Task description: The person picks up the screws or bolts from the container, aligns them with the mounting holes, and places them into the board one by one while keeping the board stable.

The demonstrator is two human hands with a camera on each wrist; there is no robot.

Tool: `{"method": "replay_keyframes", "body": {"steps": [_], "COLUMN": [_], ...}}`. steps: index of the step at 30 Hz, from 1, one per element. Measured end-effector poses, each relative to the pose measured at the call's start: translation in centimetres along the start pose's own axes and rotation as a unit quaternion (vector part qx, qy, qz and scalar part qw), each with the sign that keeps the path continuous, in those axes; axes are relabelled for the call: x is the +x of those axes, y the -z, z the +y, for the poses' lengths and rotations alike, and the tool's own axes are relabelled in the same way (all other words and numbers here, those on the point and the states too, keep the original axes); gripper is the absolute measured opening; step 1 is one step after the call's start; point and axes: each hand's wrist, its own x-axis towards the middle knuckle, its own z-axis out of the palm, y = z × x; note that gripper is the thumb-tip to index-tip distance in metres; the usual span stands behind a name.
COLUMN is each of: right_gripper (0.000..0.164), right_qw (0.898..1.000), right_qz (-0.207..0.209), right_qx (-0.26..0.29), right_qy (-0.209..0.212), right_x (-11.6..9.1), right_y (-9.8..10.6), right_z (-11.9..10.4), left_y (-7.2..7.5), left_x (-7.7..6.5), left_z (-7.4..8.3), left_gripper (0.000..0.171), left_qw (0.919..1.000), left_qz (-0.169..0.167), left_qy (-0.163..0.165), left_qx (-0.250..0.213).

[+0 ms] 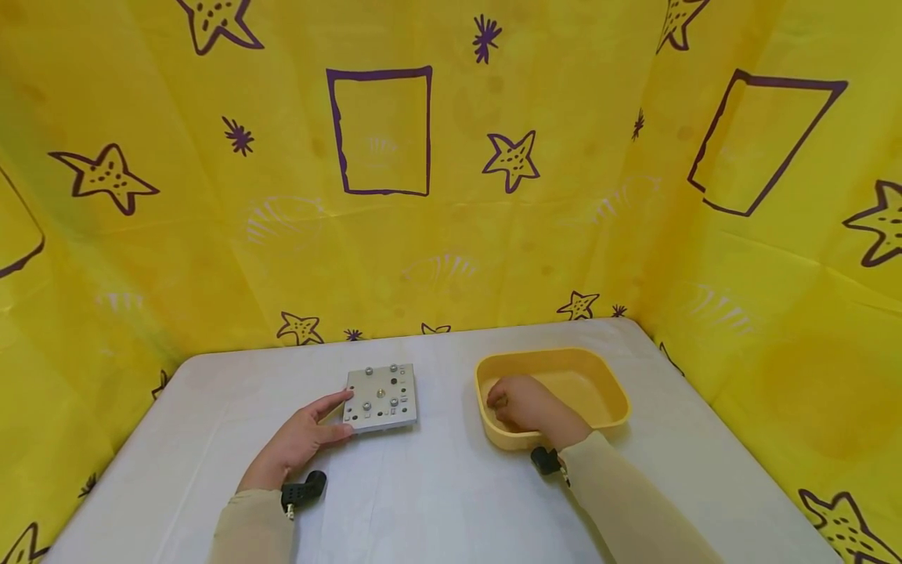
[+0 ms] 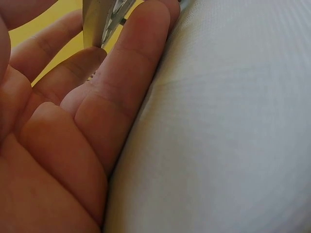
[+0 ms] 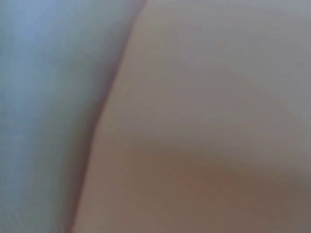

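Note:
A square metal plate [image 1: 381, 398] with holes and several screws set in its top sits on the white table. My left hand [image 1: 299, 440] grips its left edge, thumb at the near corner and fingers farther back. In the left wrist view, my left fingers [image 2: 131, 63] reach to the metal edge [image 2: 95, 22]. My right hand [image 1: 528, 403] is down inside a yellow plastic bin [image 1: 595, 384], fingers bent toward the bin's left inner side. Whether those fingertips hold anything, I cannot tell. The right wrist view is a close blur.
The white table [image 1: 437, 501] spreads around the plate and the bin. A yellow curtain [image 1: 451, 235] with stars and frames drawn on it encloses the back and sides. A small black camera sits on each wrist, such as the left wrist camera [image 1: 303, 491].

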Motion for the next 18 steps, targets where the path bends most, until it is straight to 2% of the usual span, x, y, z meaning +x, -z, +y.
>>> {"method": "replay_keyframes", "body": {"steps": [7,10,15,18], "right_gripper": [0.016,0.016,0.012,0.009], "right_qw": [0.999,0.997,0.994,0.994], "right_qz": [-0.004,-0.005,0.024,0.055], "right_qx": [-0.044,-0.069,-0.111,-0.092], "right_qy": [0.029,0.027,0.008,-0.011], "right_x": [0.1,0.2,0.1,-0.4], "right_y": [-0.1,0.0,0.5,1.1], "right_z": [-0.1,-0.3,-0.7,-1.1], "left_y": [0.0,0.0,0.1,0.1], "left_x": [0.1,0.2,0.2,0.2], "left_z": [-0.3,-0.3,-0.3,-0.3], "left_gripper": [0.080,0.081,0.081,0.080], "left_qw": [1.0000,1.0000,1.0000,1.0000], "left_qz": [0.004,0.004,0.005,0.004], "left_qy": [0.008,0.008,0.003,0.001], "left_qx": [-0.004,-0.002,-0.002,-0.003]}}
